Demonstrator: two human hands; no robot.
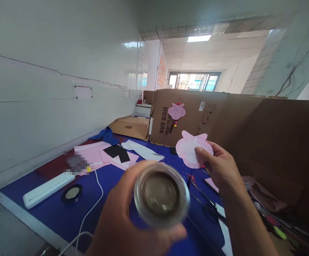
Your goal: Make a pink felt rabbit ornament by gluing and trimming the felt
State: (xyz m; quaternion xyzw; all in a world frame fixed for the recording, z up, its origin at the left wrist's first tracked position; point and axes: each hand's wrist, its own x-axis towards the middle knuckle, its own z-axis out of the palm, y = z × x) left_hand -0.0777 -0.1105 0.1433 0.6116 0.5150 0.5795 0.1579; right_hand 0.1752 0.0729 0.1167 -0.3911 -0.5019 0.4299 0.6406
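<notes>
Close to the camera, my left hand (122, 209) is wrapped round a clear round jar (161, 195); it is blurred, and its inside looks brownish. Between thumb and fingers, my right hand (218, 163) pinches a pink paper cut-out (190, 149) with a wavy outline, two points on top and a white patch in its middle. A similar pink cut-out (177, 111) hangs on the cardboard behind it. Below my right hand lie scissors (209, 204), partly covered by my arm.
A large cardboard panel (223, 113) stands across the back of the blue table (48, 218). Pink sheets (90, 153), black paper (117, 153) and a blue cloth (105, 135) lie at the left. Nearer are a white power strip (49, 188), its cable (98, 177) and a round black disc (71, 193).
</notes>
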